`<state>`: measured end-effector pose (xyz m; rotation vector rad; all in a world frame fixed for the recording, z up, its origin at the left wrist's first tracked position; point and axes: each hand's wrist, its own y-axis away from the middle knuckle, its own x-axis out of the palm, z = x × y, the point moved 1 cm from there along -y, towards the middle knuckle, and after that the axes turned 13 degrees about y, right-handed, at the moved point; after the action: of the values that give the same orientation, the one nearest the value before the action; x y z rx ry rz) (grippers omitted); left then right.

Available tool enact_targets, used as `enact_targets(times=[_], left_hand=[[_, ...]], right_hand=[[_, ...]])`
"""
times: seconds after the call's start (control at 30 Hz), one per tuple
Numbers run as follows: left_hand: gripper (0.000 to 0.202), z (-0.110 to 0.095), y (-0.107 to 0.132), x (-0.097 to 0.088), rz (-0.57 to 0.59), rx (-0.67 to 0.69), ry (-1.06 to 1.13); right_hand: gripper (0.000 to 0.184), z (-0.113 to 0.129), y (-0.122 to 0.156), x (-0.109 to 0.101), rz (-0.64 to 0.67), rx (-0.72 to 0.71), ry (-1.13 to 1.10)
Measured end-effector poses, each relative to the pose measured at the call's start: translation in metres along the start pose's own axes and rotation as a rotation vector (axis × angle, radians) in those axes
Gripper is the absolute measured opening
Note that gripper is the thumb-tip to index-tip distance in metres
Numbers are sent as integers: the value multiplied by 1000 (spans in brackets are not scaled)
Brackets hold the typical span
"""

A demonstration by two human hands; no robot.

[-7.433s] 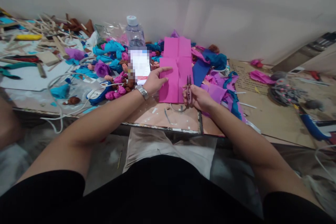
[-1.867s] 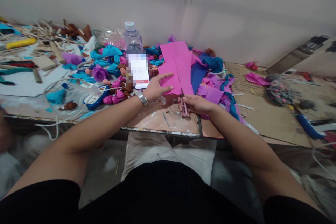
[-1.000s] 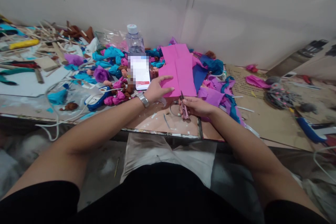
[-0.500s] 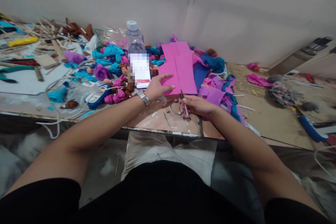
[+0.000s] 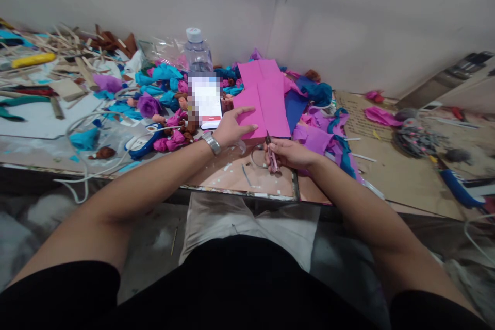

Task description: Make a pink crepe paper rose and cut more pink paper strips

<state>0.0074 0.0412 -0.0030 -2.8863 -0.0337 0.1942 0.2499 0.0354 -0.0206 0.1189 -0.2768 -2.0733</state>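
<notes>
Now that the snips point(image 5: 273, 157) are down at the near edge of the pink paper point(image 5: 273, 108) on the counter point(image 5: 222, 178), not over it like secs ago, the work looks like cutting. R hand point(image 5: 289, 153) curls round them, pinching; L hand point(image 5: 229, 129), part spread w/ thumb apart, rests on the paper's left side.

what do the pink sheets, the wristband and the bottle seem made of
Pink sheets: probably paper, matte and crisp-edged. Wristband: likely polished metal, silvery with bright glints. Bottle: see-through and glossy, probably plastic, though glass is possible.
</notes>
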Motion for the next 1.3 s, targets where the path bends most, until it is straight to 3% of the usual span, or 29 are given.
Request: enact_targets(times=[0.67,1.1,1.3], left_hand=[[68,0,0,1,2,-4,19],[67,6,0,3,-1,-9,-23],[66,5,0,2,0,-3,-27]], right_hand=[[42,1,0,1,-34,11,-48],[54,0,-1,0,-36,3,-37],[47,-1,-1,0,-42,3,-31]])
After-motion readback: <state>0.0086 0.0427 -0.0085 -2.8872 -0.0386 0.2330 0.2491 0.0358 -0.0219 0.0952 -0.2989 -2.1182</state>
